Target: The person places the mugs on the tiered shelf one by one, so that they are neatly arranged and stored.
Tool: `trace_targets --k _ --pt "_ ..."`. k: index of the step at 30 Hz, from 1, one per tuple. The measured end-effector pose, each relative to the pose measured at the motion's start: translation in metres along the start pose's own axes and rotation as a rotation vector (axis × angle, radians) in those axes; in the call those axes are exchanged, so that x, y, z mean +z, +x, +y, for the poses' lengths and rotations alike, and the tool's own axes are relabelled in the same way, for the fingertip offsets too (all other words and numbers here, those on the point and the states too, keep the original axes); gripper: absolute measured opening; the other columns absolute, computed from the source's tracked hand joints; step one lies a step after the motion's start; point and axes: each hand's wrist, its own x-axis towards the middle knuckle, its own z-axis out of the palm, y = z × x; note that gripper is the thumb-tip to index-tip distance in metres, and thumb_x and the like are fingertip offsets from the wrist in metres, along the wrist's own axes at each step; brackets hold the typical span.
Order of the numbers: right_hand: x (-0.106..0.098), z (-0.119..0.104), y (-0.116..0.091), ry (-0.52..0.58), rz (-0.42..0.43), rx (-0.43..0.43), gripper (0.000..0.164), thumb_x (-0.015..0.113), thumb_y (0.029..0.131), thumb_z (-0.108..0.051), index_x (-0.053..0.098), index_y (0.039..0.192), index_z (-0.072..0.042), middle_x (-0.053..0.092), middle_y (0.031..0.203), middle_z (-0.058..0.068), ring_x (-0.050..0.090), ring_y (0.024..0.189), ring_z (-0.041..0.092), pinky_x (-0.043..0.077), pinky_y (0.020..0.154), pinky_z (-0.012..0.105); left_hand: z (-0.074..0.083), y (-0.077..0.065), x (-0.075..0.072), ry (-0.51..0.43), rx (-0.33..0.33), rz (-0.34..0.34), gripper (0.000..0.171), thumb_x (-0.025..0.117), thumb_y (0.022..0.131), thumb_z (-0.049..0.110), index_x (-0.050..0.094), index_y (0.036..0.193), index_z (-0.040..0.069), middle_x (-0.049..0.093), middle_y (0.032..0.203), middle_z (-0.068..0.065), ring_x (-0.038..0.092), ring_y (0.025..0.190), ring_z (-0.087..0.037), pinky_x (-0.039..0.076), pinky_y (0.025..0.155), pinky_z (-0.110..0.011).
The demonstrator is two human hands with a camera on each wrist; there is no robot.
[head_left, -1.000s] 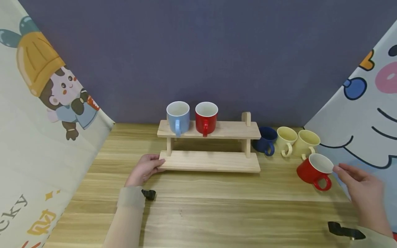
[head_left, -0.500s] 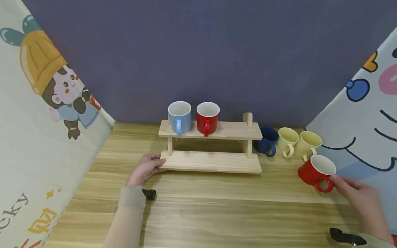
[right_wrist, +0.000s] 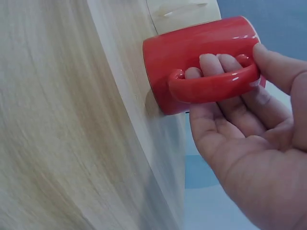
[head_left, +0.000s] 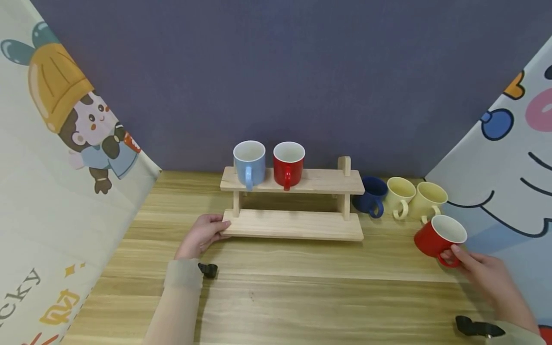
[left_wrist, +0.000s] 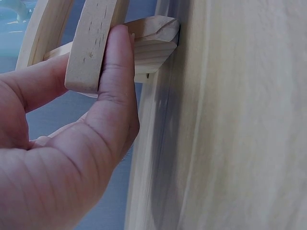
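Note:
My left hand (head_left: 203, 234) pinches the left end of the lower board of a two-tier wooden rack (head_left: 293, 225); in the left wrist view, thumb and finger lie on opposite faces of that board end (left_wrist: 88, 52). At the right, my right hand (head_left: 487, 275) holds a red mug (head_left: 428, 242) by its handle. The right wrist view shows fingers passed through the mug's handle (right_wrist: 211, 88) and the thumb near the rim. The mug's white inside is visible from above. On the rack's upper board stand a light blue mug (head_left: 254, 170) and another red mug (head_left: 293, 172), handles toward me.
A dark blue mug (head_left: 369, 194) and two pale yellow mugs, a left one (head_left: 396, 194) and a right one (head_left: 424, 201), stand in a row right of the rack. Printed panels flank the wooden table (head_left: 302, 297), with a dark panel (head_left: 284, 72) behind.
My right hand has moved left and down from beside the red mug's rim to its handle, and its fingers now go through it. The left hand and rack stay put.

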Motion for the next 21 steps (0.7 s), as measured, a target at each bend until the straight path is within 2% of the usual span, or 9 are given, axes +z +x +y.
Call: trace_targets --k 3,4,5,8,11,15,19,21 --pt "0.000 0.002 0.000 0.145 -0.035 -0.025 0.030 0.061 0.105 -0.032 0.082 0.099 -0.011 0.076 0.094 -0.001 0.068 0.087 0.000 0.060 0.071 0.021 0.000 0.001 0.000 -0.002 0.003 0.002 0.053 0.058 0.104 0.003 0.034 0.143 -0.023 0.050 0.131 -0.035 0.062 0.110 -0.032 0.059 0.090 -0.037" --pt "0.000 0.003 0.000 0.138 -0.039 -0.028 0.029 0.060 0.105 -0.033 0.082 0.096 -0.017 0.075 0.094 -0.005 0.067 0.086 -0.002 0.060 0.070 0.019 0.000 0.001 0.000 -0.001 0.001 0.002 0.053 0.058 0.104 0.003 0.034 0.143 -0.023 0.050 0.131 -0.035 0.062 0.110 -0.032 0.059 0.090 -0.037" --pt "0.000 0.004 -0.001 0.145 -0.049 -0.030 0.029 0.058 0.106 -0.033 0.082 0.096 -0.019 0.075 0.094 -0.007 0.066 0.086 -0.003 0.059 0.070 0.019 -0.001 0.001 0.000 0.000 0.000 0.002 0.053 0.058 0.104 0.002 0.034 0.143 -0.023 0.050 0.131 -0.035 0.062 0.110 -0.032 0.059 0.090 -0.037" --pt "0.000 0.007 -0.003 0.179 -0.073 -0.050 0.030 0.055 0.107 -0.030 0.082 0.100 -0.018 0.075 0.096 -0.007 0.066 0.088 -0.002 0.059 0.070 0.020 -0.001 0.001 0.000 0.008 -0.005 0.001 0.053 0.058 0.104 0.003 0.033 0.144 -0.022 0.050 0.132 -0.034 0.062 0.111 -0.032 0.059 0.090 -0.037" --pt "0.002 0.010 -0.004 0.260 -0.078 -0.055 0.028 0.057 0.107 -0.026 0.082 0.100 -0.015 0.075 0.094 -0.004 0.067 0.088 0.002 0.060 0.071 0.022 -0.001 0.001 0.000 0.012 -0.005 -0.001 0.054 0.058 0.104 0.003 0.033 0.144 -0.022 0.050 0.132 -0.034 0.062 0.110 -0.032 0.059 0.090 -0.037" --pt "0.008 0.010 -0.006 0.306 -0.040 -0.074 0.023 0.062 0.104 -0.026 0.081 0.096 -0.015 0.074 0.091 -0.002 0.068 0.086 0.004 0.060 0.071 0.021 0.000 0.001 0.000 0.014 -0.007 0.007 0.054 0.057 0.104 0.002 0.032 0.145 -0.022 0.048 0.132 -0.035 0.061 0.111 -0.032 0.059 0.089 -0.037" --pt "0.015 0.010 -0.008 0.311 -0.016 -0.130 0.026 0.062 0.104 -0.024 0.080 0.099 -0.005 0.074 0.090 0.004 0.070 0.087 0.007 0.060 0.073 0.021 0.001 0.001 0.000 0.020 -0.013 0.009 0.057 0.057 0.105 0.002 0.028 0.147 -0.022 0.045 0.136 -0.036 0.058 0.115 -0.035 0.059 0.090 -0.036" --pt "0.019 0.010 -0.009 0.328 -0.011 -0.151 0.027 0.061 0.104 -0.023 0.079 0.100 -0.004 0.074 0.090 0.004 0.069 0.087 0.007 0.060 0.072 0.020 0.000 0.001 -0.001 0.019 -0.017 0.007 0.058 0.057 0.105 0.003 0.027 0.148 -0.022 0.044 0.138 -0.037 0.057 0.118 -0.036 0.058 0.090 -0.036"
